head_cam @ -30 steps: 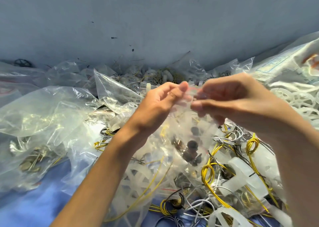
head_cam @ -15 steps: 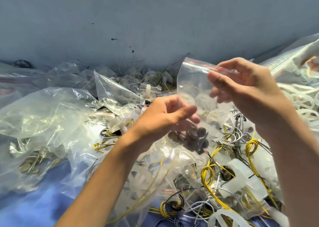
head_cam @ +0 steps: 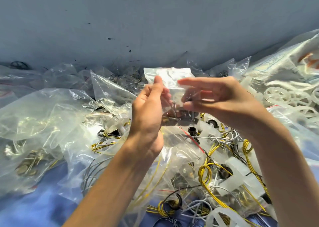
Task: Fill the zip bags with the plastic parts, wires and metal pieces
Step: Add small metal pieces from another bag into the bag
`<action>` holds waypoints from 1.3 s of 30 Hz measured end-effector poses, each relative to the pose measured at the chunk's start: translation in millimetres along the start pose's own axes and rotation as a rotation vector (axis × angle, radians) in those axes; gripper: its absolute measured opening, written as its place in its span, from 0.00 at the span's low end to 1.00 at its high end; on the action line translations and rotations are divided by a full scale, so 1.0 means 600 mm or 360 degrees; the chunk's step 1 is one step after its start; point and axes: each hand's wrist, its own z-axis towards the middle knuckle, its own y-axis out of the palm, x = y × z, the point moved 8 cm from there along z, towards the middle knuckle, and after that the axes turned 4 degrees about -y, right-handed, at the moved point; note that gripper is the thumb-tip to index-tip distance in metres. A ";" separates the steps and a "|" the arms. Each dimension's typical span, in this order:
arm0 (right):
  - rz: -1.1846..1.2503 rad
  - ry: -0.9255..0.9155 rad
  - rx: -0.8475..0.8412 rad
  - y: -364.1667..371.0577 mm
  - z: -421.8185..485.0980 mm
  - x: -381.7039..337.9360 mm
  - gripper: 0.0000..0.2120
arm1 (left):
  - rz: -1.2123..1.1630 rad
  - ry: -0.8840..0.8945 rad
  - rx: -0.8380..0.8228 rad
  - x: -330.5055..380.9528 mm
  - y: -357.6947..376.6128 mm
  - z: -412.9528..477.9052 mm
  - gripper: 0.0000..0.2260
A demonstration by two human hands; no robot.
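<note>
A: The bag point(head_cam: 168, 76) is up above the pile point(head_cam: 233, 168), between both hands; the left hand point(head_cam: 148, 109) pinches its left edge, thumb in front.
B: The right hand point(head_cam: 221, 97) is at its right edge, fingers stretched, blurred; grip unclear; open wall point(head_cam: 155, 19) behind.

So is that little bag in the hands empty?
Not empty. Dark metal pieces lie heaped at the bottom of the bag, seen through its clear plastic.

clear zip bag point(head_cam: 168, 78) upright, metal pieces point(head_cam: 179, 113) at bottom
</note>
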 end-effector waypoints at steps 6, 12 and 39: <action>0.0028 -0.0008 0.0219 -0.019 0.002 0.004 0.23 | 0.0003 0.0330 0.0096 0.027 -0.014 0.003 0.06; -0.0327 -0.0009 0.0232 -0.028 0.003 0.003 0.20 | 0.1155 0.1121 -0.0107 0.098 -0.002 -0.008 0.17; -0.0150 0.0249 0.0356 -0.026 0.001 0.025 0.41 | 0.0628 0.0083 -0.0588 0.012 0.032 -0.013 0.10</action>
